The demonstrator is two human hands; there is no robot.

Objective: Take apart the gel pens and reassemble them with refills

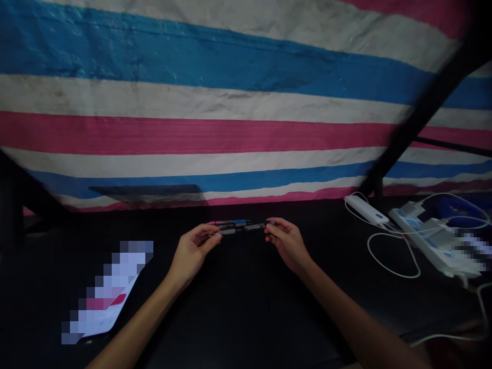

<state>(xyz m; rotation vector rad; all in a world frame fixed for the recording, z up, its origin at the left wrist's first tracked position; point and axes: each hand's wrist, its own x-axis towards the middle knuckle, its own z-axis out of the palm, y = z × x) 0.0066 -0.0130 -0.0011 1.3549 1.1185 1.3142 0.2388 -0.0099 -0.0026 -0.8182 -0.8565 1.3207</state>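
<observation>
My left hand (196, 251) pinches one end of a grey-gripped pen (227, 231) between thumb and fingers. To the right, my right hand (286, 241) has its fingertips closed on the far end of a slim dark pen piece (254, 226). The two parts lie nearly in line between my hands; whether they touch or are joined cannot be made out. Just behind them, pens with red and blue parts (230, 222) lie side by side on the black table (238, 302).
A lit phone (115, 302) lies at the left, partly pixelated. At the right are a white device (367, 210), a power strip (430, 241) with plugs and looping white cables (395, 276). A striped sheet (215, 136) hangs behind, with dark slanted bars at both sides.
</observation>
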